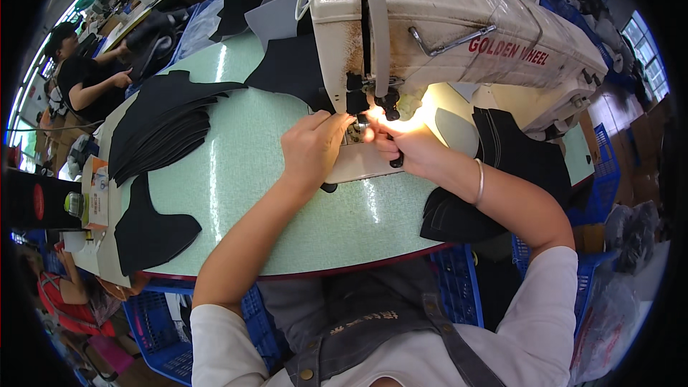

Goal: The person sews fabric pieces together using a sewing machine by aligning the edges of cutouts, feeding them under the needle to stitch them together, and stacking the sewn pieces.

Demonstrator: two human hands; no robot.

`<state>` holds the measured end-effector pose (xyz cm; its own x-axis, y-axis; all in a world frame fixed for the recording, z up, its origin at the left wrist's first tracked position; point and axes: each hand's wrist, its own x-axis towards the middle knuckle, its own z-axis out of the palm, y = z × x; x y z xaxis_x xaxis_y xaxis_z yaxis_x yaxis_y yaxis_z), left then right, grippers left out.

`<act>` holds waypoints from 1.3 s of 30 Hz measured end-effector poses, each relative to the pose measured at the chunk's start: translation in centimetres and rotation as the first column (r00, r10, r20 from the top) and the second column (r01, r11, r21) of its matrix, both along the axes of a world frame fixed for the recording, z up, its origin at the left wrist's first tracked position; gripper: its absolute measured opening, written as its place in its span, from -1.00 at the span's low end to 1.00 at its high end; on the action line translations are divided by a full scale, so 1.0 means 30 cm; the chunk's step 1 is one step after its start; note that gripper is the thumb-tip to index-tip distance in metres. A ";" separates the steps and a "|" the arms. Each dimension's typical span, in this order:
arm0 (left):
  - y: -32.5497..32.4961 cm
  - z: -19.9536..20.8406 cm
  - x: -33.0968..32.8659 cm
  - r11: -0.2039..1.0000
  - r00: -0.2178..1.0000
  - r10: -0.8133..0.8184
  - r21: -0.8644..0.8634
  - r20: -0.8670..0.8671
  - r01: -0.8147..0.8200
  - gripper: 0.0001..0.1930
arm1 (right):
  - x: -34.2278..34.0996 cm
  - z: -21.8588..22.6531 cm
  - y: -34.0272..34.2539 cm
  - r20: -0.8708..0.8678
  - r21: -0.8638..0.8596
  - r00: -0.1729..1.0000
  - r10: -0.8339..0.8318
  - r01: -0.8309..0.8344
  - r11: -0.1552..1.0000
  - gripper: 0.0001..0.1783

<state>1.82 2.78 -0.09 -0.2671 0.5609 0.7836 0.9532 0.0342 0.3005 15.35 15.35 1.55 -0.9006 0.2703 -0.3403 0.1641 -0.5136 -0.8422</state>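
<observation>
I fear a slip could poke the left hand (313,145)
Its fingers (337,127) bend by the sewing machine (448,14), hold unclear; right fingers (387,146) curl round a black handle (396,162)

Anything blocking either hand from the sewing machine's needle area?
Nothing visible. The left hand and right hand, with a black handle in its fingers, are both right under the head of the sewing machine. Stacked black pieces lie off left. Glare hides exact contact.
</observation>
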 end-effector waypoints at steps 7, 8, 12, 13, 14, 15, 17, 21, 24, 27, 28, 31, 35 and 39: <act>-0.002 -0.015 -0.003 1.000 1.000 0.012 -0.019 -0.012 -0.012 -0.84 | -0.052 -0.024 -0.023 -0.053 0.003 0.986 -0.159 0.159 0.987 -0.62; -0.001 -0.013 -0.003 1.000 1.000 0.011 -0.018 -0.010 -0.011 -0.84 | -0.057 -0.028 -0.022 -0.036 0.044 0.988 -0.149 0.150 0.988 -0.62; -0.013 0.000 0.003 1.000 1.000 -0.006 0.012 -0.022 0.007 -0.87 | -0.049 -0.027 -0.011 -0.050 0.049 0.992 -0.119 0.121 0.991 -0.65; -0.020 0.004 0.007 1.000 0.999 -0.026 0.016 -0.034 0.026 -0.89 | -0.036 -0.021 -0.010 -0.083 0.056 0.993 -0.089 0.094 0.994 -0.65; -0.028 0.006 0.012 0.999 0.999 -0.019 0.037 -0.035 0.020 -0.89 | -0.017 -0.013 -0.010 -0.062 0.076 0.995 -0.083 0.088 0.993 -0.67; -0.038 0.008 0.017 0.991 0.985 -0.111 0.054 -0.132 0.119 -0.86 | 0.003 -0.004 -0.011 -0.047 0.085 0.997 -0.068 0.072 0.994 -0.69; -0.051 0.008 0.030 0.974 0.953 -0.199 0.063 -0.227 0.218 -0.83 | 0.047 0.017 -0.015 -0.002 0.104 1.000 -0.025 0.025 0.994 -0.71; -0.056 0.000 0.040 0.954 0.962 -0.271 -0.149 -0.045 0.261 -0.79 | 0.084 0.038 -0.022 0.078 0.105 0.997 0.026 -0.034 0.994 -0.75; -0.050 -0.005 0.039 0.951 0.968 -0.249 -0.189 0.002 0.245 -0.85 | 0.065 0.028 -0.012 0.088 0.159 0.996 -0.023 0.009 0.987 -0.76; -0.041 -0.015 0.040 0.971 0.958 -0.168 -0.130 0.231 0.202 -0.89 | 0.032 0.004 0.014 0.135 0.156 0.984 0.116 -0.136 0.978 -0.74; -0.036 -0.018 0.038 0.981 0.962 -0.157 -0.079 0.224 0.178 -0.89 | 0.021 -0.006 0.022 0.059 0.137 0.985 0.160 -0.167 0.976 -0.74; -0.022 -0.027 0.031 0.994 0.983 -0.095 -0.040 0.154 0.103 -0.86 | 0.002 -0.033 0.044 0.097 0.093 0.987 0.127 -0.136 0.986 -0.73; -0.005 -0.034 0.024 0.998 1.000 -0.027 -0.059 0.011 0.028 -0.84 | -0.004 -0.048 0.072 -0.093 -0.167 0.993 -0.070 0.054 0.985 -0.73; 0.002 -0.035 0.022 0.995 1.000 -0.016 -0.098 -0.010 0.015 -0.82 | -0.002 -0.051 0.083 -0.108 -0.306 0.989 -0.103 0.066 0.950 -0.71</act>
<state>2.49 2.83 -1.13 -0.2499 0.6389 0.7275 0.9569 0.0481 0.2865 15.30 17.84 0.02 -0.9184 0.2491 -0.3073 0.0157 -0.7533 -0.6574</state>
